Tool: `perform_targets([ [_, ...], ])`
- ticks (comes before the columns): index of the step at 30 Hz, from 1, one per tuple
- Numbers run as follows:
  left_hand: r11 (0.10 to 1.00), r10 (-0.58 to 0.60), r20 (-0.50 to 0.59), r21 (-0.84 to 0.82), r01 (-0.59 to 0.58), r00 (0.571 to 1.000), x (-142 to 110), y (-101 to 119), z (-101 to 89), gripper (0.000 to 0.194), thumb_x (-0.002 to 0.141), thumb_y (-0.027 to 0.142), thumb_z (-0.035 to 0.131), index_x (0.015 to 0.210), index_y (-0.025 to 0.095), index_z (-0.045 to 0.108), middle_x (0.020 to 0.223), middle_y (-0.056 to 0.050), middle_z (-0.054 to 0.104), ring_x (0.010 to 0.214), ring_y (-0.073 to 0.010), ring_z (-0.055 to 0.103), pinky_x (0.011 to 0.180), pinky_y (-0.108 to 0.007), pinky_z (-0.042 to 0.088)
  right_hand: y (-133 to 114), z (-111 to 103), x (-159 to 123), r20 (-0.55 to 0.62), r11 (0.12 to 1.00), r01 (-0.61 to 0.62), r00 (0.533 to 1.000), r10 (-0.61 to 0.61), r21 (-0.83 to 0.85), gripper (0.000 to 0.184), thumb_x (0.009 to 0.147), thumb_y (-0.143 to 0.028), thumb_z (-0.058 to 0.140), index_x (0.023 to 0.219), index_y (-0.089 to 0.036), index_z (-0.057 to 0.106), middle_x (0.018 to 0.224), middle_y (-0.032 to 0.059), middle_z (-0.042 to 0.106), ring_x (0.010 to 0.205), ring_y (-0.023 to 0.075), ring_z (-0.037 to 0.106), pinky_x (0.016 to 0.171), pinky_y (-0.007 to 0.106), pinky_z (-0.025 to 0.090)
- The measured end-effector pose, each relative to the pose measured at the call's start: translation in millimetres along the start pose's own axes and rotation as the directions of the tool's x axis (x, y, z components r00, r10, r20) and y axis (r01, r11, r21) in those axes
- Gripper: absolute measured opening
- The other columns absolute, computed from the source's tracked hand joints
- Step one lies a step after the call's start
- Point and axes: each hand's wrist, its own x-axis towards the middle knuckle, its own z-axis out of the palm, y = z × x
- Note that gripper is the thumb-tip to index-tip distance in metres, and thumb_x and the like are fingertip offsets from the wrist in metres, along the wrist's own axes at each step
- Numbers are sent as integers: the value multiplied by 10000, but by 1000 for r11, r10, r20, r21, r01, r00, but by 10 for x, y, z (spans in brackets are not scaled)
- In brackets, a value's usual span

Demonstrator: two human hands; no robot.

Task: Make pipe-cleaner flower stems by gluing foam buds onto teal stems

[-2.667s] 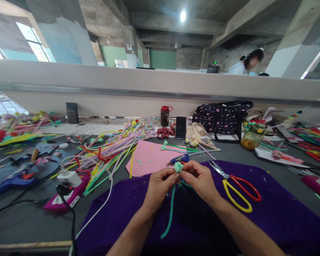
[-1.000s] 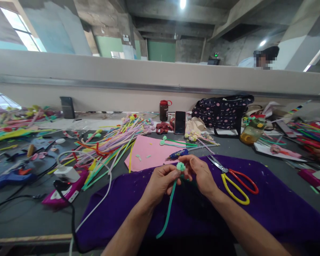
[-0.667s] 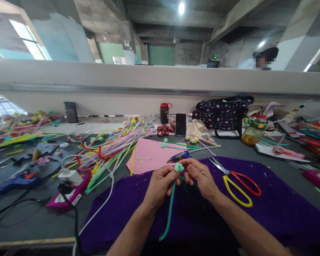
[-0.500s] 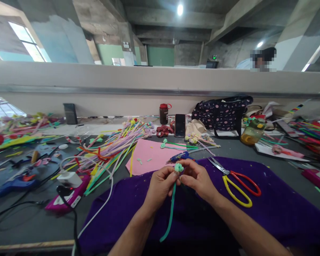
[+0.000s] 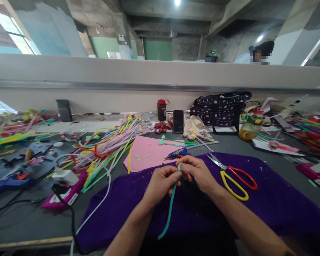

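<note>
Between my two hands is a green pipe-cleaner flower [image 5: 170,210], its pale green head mostly covered by fingers and its darker stem hanging down, curved to the left. My left hand [image 5: 165,180] pinches it just under the head. The fingers of my right hand [image 5: 196,171] are closed around the head from the right. Below both hands spreads a purple cloth [image 5: 122,202]. Scissors [image 5: 233,177] with one red and one yellow handle lie on the cloth, right of my right hand. Just beyond my hands rests a blue glue gun [image 5: 178,153].
A pink sheet [image 5: 144,153] carries small green scraps. Bundled pipe cleaners [image 5: 114,142] lie to the left, near a magenta power strip [image 5: 66,195] with cables. At the back stand a phone [image 5: 178,121], a red-capped bottle [image 5: 161,111] and a dotted bag [image 5: 218,110]. Another person is beyond the partition.
My right fingers have closed further over the flower head, which was plainly visible before and is now mostly hidden. The whole view has shifted slightly.
</note>
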Motion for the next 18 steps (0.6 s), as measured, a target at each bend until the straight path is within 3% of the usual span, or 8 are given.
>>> perform_targets([
  [10,990,-96,40,-101,100,995,27,-19,-16,259,695,381,622,726,126,587,578,2,602,316,-28,405,315,-150,282,9,-7,-18,-58,999,48,997,-49,-19,134,763,-236,534,833,-154,614,524,-47,492,417,62,414,404,184,332],
  [18,967,-82,39,-239,89,996,38,-59,-64,256,722,370,612,676,121,582,554,1,592,295,-3,349,297,-136,216,51,-22,-6,-90,991,92,992,-83,93,363,857,-448,402,1036,-167,545,736,22,588,456,80,510,357,182,316],
])
